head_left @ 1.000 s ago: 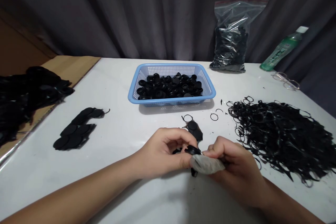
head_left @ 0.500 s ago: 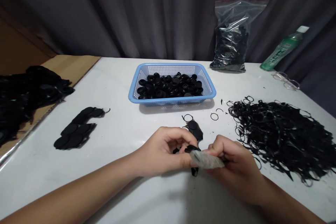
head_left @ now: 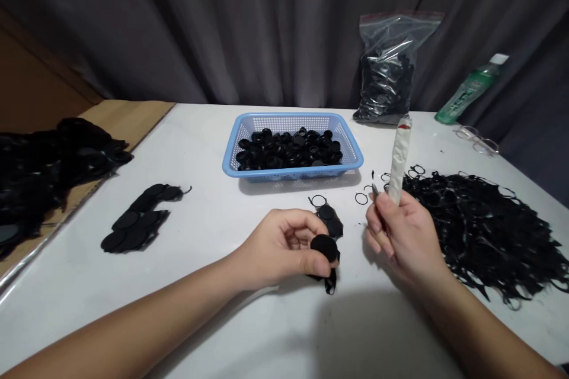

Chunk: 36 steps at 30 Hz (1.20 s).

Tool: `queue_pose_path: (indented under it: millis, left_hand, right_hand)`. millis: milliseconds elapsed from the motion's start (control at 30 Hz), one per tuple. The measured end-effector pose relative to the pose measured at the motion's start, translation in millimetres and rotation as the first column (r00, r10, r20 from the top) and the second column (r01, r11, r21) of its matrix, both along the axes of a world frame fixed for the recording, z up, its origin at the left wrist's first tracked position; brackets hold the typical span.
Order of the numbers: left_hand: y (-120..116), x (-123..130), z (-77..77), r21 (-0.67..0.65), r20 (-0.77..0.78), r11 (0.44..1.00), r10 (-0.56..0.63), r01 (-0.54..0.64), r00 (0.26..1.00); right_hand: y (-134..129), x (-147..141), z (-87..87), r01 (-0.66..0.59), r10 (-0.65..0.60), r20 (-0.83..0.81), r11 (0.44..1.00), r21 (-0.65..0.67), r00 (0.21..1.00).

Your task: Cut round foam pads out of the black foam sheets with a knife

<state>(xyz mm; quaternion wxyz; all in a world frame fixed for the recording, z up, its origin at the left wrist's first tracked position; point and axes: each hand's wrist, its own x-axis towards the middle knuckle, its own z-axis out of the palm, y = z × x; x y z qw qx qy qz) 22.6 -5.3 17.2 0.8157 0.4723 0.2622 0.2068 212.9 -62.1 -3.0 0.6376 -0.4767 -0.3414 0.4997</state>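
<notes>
Between thumb and fingers, my left hand grips a round black disc over the white table. Beneath and behind it lie joined black discs and a black scrap. My right hand, to the right, is closed around a white-wrapped tool held upright; a small dark metal tip shows beside the thumb. The two hands are apart. A blue basket of round black parts stands behind them.
Thin black ring scraps are heaped at the right. Joined discs lie at the left, near a black pile on cardboard. A filled zip bag, green bottle and glasses stand or lie at the back.
My right hand has moved away from my left, and the white-wrapped tool has swung from lying level to upright. The disc in my left hand now shows its face. The view has shifted slightly.
</notes>
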Motion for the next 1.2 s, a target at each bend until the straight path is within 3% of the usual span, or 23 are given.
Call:
queue_pose_path:
  millis: [100,167,200,267,300,333,400,467,567,633,700,867,1000,1133,1200]
  left_hand:
    - [0.3,0.1,-0.1,-0.005,0.007,1.0,0.01,-0.01,1.0]
    - [-0.4,-0.3,-1.1,0.014,0.009,1.0,0.017,-0.017,1.0]
    - [-1.1,-0.5,-1.5,0.025,0.009,1.0,0.017,-0.017,1.0]
    - [-2.6,-0.9,-1.6,0.04,0.009,0.999,0.013,-0.014,1.0]
    - [-2.7,-1.1,-1.2,0.049,0.009,0.999,0.013,-0.014,1.0]
    - [-2.0,-1.5,-0.4,0.064,0.006,0.998,0.02,-0.02,1.0]
    - [4.2,-3.4,2.0,0.13,-0.027,0.987,0.1,-0.096,0.995]
    - [18.1,-8.1,5.1,0.264,-0.083,0.93,0.287,-0.257,0.954]
    - [48.0,-20.5,10.2,0.438,-0.098,0.765,0.563,-0.472,0.821]
    - [64.7,-29.5,12.4,0.471,-0.089,0.711,0.627,-0.522,0.774]
    - [73.5,-35.6,12.2,0.496,-0.105,0.693,0.647,-0.524,0.755]
    - [72.7,-36.9,5.5,0.553,-0.205,0.699,0.641,-0.453,0.74]
    - [77.6,-39.9,5.6,0.583,-0.24,0.673,0.678,-0.455,0.695]
    - [89.8,-47.4,10.2,0.594,-0.225,0.618,0.742,-0.515,0.631]
    - [96.6,-50.7,10.2,0.655,-0.213,0.563,0.777,-0.503,0.593]
  right_hand:
    - [7.2,4.6,-0.3,0.055,-0.05,0.088,0.997,-0.055,0.995]
    - [10.1,9.4,-5.2,0.075,-0.043,0.32,0.993,-0.087,0.947]
    - [11.1,12.3,-8.6,0.089,-0.036,0.49,0.992,-0.087,0.871]
    - [12.8,17.9,-16.1,0.103,-0.008,0.799,0.992,-0.068,0.601]
    - [13.5,20.0,-19.5,0.095,0.011,0.862,0.993,-0.068,0.507]
    - [14.0,21.4,-22.4,0.084,0.033,0.897,0.993,-0.078,0.44]
    - [14.7,21.6,-26.0,0.057,0.084,0.921,0.992,-0.114,0.38]
    - [14.9,18.7,-27.1,0.035,0.131,0.941,0.988,-0.149,0.313]
    - [14.5,12.6,-26.1,0.004,0.172,0.957,0.984,-0.178,0.233]
    - [14.3,9.9,-25.9,-0.015,0.184,0.963,0.983,-0.185,0.197]
    - [14.4,9.2,-26.8,-0.029,0.201,0.963,0.98,-0.199,0.177]
    - [13.1,11.5,-30.7,-0.052,0.309,0.936,0.951,-0.305,0.166]
    - [11.9,9.9,-31.5,-0.08,0.342,0.924,0.94,-0.332,0.173]
    - [12.0,11.5,-34.6,-0.067,0.28,0.949,0.96,-0.273,0.143]
    - [12.4,14.6,-37.3,-0.074,0.22,0.964,0.975,-0.211,0.15]
